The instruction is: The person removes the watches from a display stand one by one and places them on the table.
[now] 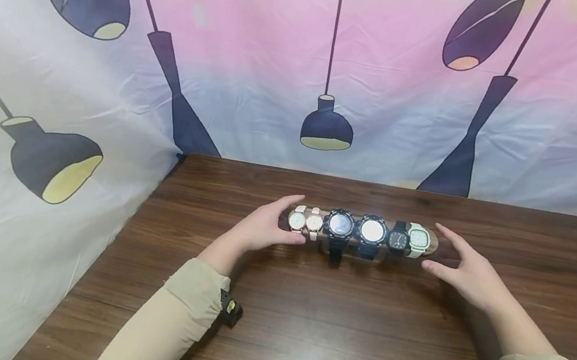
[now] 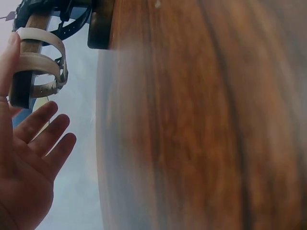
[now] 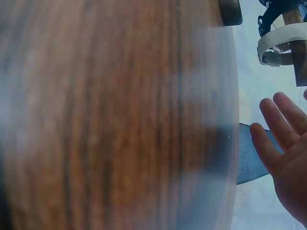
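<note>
A bar-shaped watch stand [image 1: 433, 243] holds several wristwatches in a row on the table. At its left end are small pale-strapped watches [image 1: 296, 222], in the middle are large round black watches [image 1: 340, 225], then a black square watch [image 1: 397, 240] and a white-strapped square watch [image 1: 418, 239]. My left hand [image 1: 261, 227] is around the left end, thumb in front and forefinger behind, its other fingers stretched out in the left wrist view. My right hand [image 1: 475, 279] is just off the right end, thumb and forefinger spread apart. In the right wrist view its fingers [image 3: 278, 122] extend below the white strap [image 3: 283, 36].
The stand's dark base [image 2: 100, 28] is on the brown wood-grain table [image 1: 323, 322], near its back edge. A cloth backdrop [image 1: 259, 76] printed with lamps hangs behind and along the left side. Black wrist devices [image 1: 231, 309] are strapped at both sleeves [image 1: 173, 312].
</note>
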A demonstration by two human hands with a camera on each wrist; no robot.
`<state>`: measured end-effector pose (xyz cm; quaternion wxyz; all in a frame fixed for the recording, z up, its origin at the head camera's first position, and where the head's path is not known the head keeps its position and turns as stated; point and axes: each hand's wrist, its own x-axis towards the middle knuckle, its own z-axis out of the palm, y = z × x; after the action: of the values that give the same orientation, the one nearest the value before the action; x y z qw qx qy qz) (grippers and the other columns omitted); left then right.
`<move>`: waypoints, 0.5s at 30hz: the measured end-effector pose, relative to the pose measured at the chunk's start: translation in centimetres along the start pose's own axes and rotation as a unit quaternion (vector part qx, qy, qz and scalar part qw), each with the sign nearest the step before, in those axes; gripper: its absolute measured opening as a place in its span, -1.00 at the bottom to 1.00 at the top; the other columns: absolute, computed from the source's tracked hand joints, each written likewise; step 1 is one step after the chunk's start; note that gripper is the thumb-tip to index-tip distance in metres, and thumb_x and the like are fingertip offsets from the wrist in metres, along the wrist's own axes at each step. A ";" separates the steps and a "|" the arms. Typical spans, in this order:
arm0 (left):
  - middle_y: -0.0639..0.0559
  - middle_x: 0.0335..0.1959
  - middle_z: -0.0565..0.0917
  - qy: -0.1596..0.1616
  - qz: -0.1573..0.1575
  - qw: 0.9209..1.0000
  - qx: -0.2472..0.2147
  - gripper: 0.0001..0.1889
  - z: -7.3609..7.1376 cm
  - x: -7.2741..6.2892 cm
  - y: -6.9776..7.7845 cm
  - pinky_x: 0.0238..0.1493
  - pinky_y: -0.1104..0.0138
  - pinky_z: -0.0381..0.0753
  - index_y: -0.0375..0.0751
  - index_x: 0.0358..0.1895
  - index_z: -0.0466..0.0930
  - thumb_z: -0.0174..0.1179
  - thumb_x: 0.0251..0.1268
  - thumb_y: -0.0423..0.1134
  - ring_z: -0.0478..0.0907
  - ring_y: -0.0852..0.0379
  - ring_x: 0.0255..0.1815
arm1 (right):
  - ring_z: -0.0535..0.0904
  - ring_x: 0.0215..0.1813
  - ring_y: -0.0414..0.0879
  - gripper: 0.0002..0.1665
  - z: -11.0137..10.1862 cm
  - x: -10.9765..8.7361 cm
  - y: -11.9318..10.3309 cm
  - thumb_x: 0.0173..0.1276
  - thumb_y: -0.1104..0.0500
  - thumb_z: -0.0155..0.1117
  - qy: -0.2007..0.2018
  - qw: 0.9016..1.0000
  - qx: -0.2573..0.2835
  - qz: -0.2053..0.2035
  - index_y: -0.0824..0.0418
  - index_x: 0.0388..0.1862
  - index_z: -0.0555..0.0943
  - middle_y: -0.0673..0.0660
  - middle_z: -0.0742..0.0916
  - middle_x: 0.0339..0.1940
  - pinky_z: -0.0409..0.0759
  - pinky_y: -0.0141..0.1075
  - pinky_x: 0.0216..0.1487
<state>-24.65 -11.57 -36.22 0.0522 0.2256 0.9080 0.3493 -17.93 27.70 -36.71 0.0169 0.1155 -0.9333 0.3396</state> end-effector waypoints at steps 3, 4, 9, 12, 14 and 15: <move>-0.01 0.35 0.31 0.004 0.010 1.000 0.003 -0.12 0.1 0.0 0.0 0.25 0.09 0.25 0.01 0.41 0.19 0.38 -0.03 0.09 0.27 0.01 0.31 | 0.52 0.04 0.23 -0.05 0.2 0.1 -0.2 0.24 -0.01 0.32 0.007 1.000 0.018 -0.013 0.23 0.47 0.08 0.36 0.48 0.17 0.51 -0.08 -0.07; 0.00 0.34 0.33 0.007 0.012 1.000 0.005 -0.13 0.1 0.0 0.1 0.24 0.10 0.26 0.01 0.40 0.21 0.39 -0.03 0.09 0.29 0.02 0.29 | 0.53 0.03 0.20 -0.07 0.2 0.2 -0.2 0.24 0.01 0.33 0.011 0.999 0.023 -0.019 0.25 0.46 0.10 0.35 0.50 0.14 0.53 -0.17 -0.11; 0.00 0.29 0.39 0.016 0.026 1.000 0.006 -0.19 0.3 0.0 0.2 0.23 0.12 0.28 0.00 0.37 0.28 0.39 -0.01 0.05 0.33 0.04 0.25 | 0.53 -0.08 0.06 -0.09 0.5 0.5 -0.3 0.22 0.09 0.36 0.026 0.998 0.032 -0.044 0.33 0.43 0.14 0.34 0.55 0.03 0.48 -0.46 -0.21; 0.01 0.29 0.39 0.018 0.031 0.999 0.000 -0.19 0.4 0.1 0.3 0.23 0.13 0.27 -0.02 0.36 0.28 0.40 -0.01 0.03 0.33 0.05 0.26 | 0.53 -0.12 -0.02 -0.08 0.6 0.7 -0.3 0.21 0.09 0.36 0.027 0.998 0.034 -0.046 0.31 0.43 0.14 0.30 0.55 0.00 0.47 -0.47 -0.19; 0.02 0.30 0.38 0.015 0.030 0.999 -0.002 -0.18 0.6 0.2 0.3 0.23 0.13 0.28 -0.01 0.37 0.27 0.41 -0.02 0.02 0.33 0.05 0.25 | 0.53 -0.12 -0.02 -0.07 0.7 0.8 -0.4 0.22 0.08 0.36 0.025 0.998 0.034 -0.044 0.29 0.45 0.12 0.29 0.54 0.01 0.48 -0.46 -0.19; 0.02 0.30 0.37 0.014 0.031 0.999 -0.002 -0.18 0.6 0.2 0.3 0.22 0.13 0.28 -0.01 0.37 0.27 0.41 -0.02 0.01 0.33 0.05 0.25 | 0.53 -0.11 0.00 -0.07 0.8 0.9 -0.4 0.22 0.07 0.36 0.025 0.998 0.034 -0.043 0.28 0.45 0.11 0.29 0.53 0.02 0.49 -0.43 -0.18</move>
<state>-24.57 -10.85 -36.46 0.0289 0.2488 0.9003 0.3560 -18.67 26.76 -36.98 0.0503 0.1473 -0.9145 0.3733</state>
